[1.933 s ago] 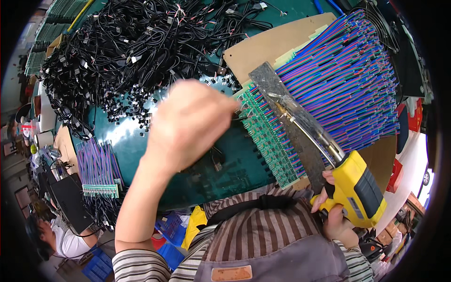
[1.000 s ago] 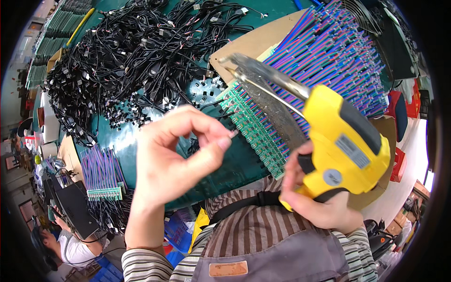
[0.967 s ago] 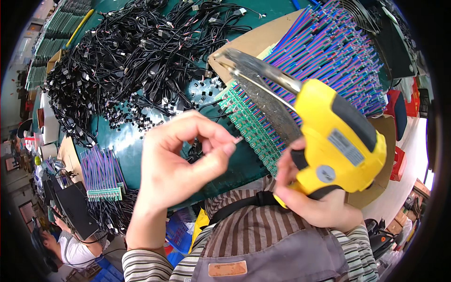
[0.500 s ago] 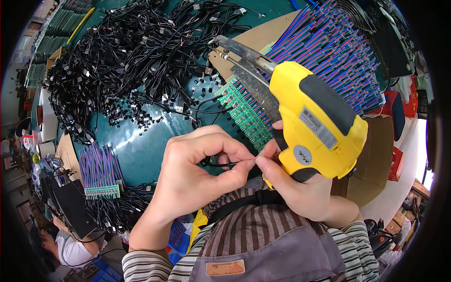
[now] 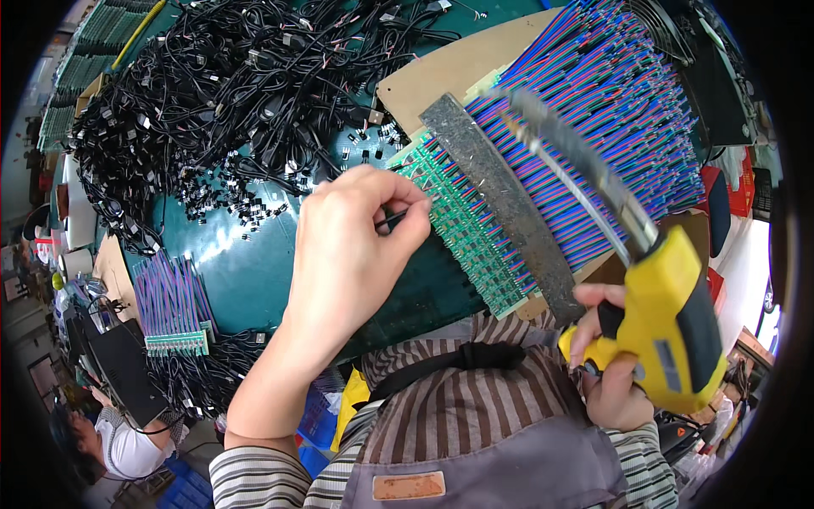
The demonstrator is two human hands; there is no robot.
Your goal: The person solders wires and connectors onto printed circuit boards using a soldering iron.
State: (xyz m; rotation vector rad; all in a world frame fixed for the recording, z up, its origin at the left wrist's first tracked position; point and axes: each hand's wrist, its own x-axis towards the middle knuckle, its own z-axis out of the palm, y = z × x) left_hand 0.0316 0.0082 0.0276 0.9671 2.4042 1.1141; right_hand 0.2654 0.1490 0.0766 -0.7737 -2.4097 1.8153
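My left hand (image 5: 343, 242) is closed in a pinch on a black cable (image 5: 393, 221) and is at the left edge of a row of green circuit boards (image 5: 466, 242). The cable's end is mostly hidden by the fingers. In my right hand (image 5: 617, 386) is a yellow and black soldering gun (image 5: 678, 327), its blurred metal nose pointing up and left over the red, blue and green wires (image 5: 585, 161). A dark metal bar (image 5: 509, 212) lies across these wires beside the boards.
A large heap of black cables (image 5: 212, 102) covers the far left of the table (image 5: 246, 288). Small black connectors (image 5: 225, 199) are scattered before it. A smaller bundle of boards and wires (image 5: 174, 305) lies at left. A person (image 5: 127, 441) sits at lower left.
My hands have moved apart. The left has gone up toward the boards with the cable; the right has swung the soldering gun right and down, away from the left fingers, uncovering the metal bar.
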